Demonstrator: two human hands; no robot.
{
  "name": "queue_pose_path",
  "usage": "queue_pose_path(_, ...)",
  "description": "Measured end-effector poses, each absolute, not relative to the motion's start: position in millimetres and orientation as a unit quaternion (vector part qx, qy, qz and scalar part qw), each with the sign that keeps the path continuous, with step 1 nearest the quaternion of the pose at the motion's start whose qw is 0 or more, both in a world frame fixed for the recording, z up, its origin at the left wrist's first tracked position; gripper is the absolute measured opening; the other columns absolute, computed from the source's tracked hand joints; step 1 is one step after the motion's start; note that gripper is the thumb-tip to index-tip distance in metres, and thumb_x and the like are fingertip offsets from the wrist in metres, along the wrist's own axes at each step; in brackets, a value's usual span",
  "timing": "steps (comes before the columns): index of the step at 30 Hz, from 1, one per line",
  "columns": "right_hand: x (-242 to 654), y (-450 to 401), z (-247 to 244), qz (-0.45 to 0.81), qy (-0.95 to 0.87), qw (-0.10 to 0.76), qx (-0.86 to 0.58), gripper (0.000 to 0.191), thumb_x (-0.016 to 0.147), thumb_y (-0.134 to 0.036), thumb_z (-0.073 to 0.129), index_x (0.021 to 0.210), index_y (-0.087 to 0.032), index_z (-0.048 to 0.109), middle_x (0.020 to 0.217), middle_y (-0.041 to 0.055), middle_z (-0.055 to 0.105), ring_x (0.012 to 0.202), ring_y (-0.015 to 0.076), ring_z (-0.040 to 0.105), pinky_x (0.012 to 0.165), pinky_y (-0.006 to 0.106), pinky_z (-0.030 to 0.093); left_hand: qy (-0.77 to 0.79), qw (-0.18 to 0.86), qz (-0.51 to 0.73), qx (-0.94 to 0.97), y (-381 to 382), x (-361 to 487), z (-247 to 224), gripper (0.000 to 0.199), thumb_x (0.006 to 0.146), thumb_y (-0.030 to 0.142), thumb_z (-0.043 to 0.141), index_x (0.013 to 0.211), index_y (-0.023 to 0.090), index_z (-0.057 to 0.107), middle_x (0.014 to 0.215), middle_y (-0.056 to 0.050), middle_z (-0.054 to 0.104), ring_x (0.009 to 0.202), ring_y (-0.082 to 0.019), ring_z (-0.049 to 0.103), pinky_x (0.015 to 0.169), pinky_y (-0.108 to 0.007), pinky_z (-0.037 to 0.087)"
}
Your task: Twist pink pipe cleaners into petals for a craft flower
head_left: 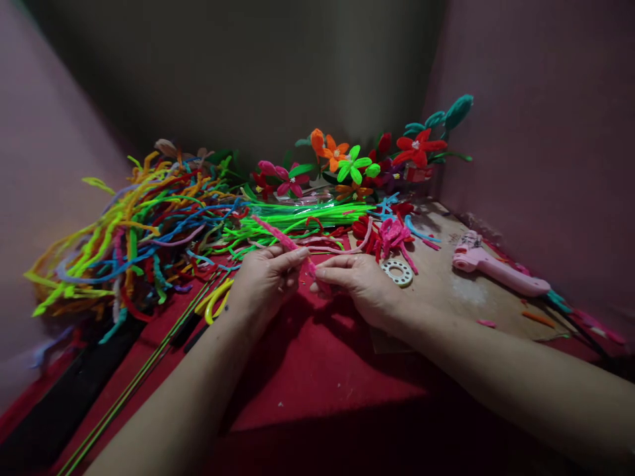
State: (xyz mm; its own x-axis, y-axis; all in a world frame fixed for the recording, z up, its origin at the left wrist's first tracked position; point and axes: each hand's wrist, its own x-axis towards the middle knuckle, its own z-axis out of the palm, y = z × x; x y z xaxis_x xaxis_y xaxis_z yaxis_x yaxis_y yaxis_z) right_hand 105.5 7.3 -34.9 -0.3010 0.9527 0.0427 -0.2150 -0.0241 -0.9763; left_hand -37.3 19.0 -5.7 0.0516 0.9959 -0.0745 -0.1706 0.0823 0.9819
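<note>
Between my hands is a pink pipe cleaner [274,231], its fuzzy length pointing up and left past my left fingers. My left hand [270,271] pinches it between thumb and forefinger. Close beside, my right hand [352,281] grips its lower end with closed fingertips, and part of it there is hidden by the fingers. Just behind my hands lie bright green pipe cleaners [307,215] in a bundle. To the right of my right hand sit a round disc with holes [397,272] and a bunched pink pipe-cleaner piece [393,233].
A tangled heap of multicoloured pipe cleaners [133,231] fills the left. Yellow-handled scissors [215,301] and thin green stems [143,370] lie on the red cloth [307,370]. Pipe-cleaner flowers [354,164] stand at the back. A pink glue gun [499,264] rests on cardboard [441,297] at right.
</note>
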Motion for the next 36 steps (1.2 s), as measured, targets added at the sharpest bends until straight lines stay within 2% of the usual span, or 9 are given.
queue_pose_path(7,108,11,-36,0.638,-0.499,0.459,-0.366,0.011,0.065,-0.020,0.062,0.057,-0.013,0.063,0.050,-0.0016,0.053,0.046,0.0066,0.040,0.047,0.023,0.029,0.484,0.585,0.470,0.450,17,-32,-8,0.023,0.062,0.021,0.071,0.056,0.014,0.050,0.042,0.008,0.034,0.035,-0.002,0.029,0.036,-0.017,0.020)
queue_pose_path(13,107,13,-37,0.631,-0.503,0.450,-0.382,0.012,0.064,-0.018,0.060,0.054,-0.013,0.063,0.048,-0.0020,0.052,0.042,0.0054,0.035,0.042,0.023,0.022,0.476,0.575,0.460,0.482,19,-34,-11,0.022,0.062,0.024,0.071,0.056,0.014,0.052,0.043,0.006,0.040,0.035,-0.003,0.032,0.037,-0.018,0.022)
queue_pose_path(21,107,12,-34,0.627,-0.486,0.464,-0.393,0.013,0.063,-0.017,0.060,0.051,-0.013,0.061,0.046,-0.0020,0.051,0.042,0.0058,0.032,0.042,0.023,0.020,0.532,0.419,0.425,0.601,14,-34,-3,0.032,0.073,0.032,0.062,0.048,0.014,0.050,0.040,0.001,0.047,0.036,-0.005,0.036,0.038,-0.019,0.024)
queue_pose_path(26,108,15,-39,0.627,-0.482,0.477,-0.384,0.010,0.063,-0.018,0.060,0.055,-0.013,0.063,0.052,0.0005,0.058,0.042,0.0060,0.034,0.042,0.023,0.021,0.536,0.401,0.428,0.607,12,-36,-1,0.033,0.071,0.032,0.063,0.046,0.016,0.048,0.038,0.002,0.045,0.035,-0.006,0.035,0.037,-0.020,0.025)
queue_pose_path(32,109,15,-36,0.643,-0.477,0.470,-0.371,0.011,0.062,-0.018,0.060,0.052,-0.013,0.061,0.050,0.0005,0.057,0.041,0.0057,0.034,0.042,0.023,0.021,0.503,0.413,0.383,0.655,13,-46,-2,0.020,0.068,0.034,0.066,0.062,0.015,0.062,0.051,0.001,0.052,0.044,-0.007,0.041,0.043,-0.019,0.031)
queue_pose_path(36,109,15,-35,0.651,-0.476,0.473,-0.355,0.010,0.060,-0.016,0.060,0.051,-0.012,0.061,0.047,0.0000,0.056,0.041,0.0060,0.034,0.042,0.023,0.021,0.490,0.377,0.400,0.677,10,-45,-1,0.014,0.070,0.031,0.065,0.068,0.017,0.064,0.052,0.002,0.051,0.046,-0.008,0.041,0.044,-0.019,0.032)
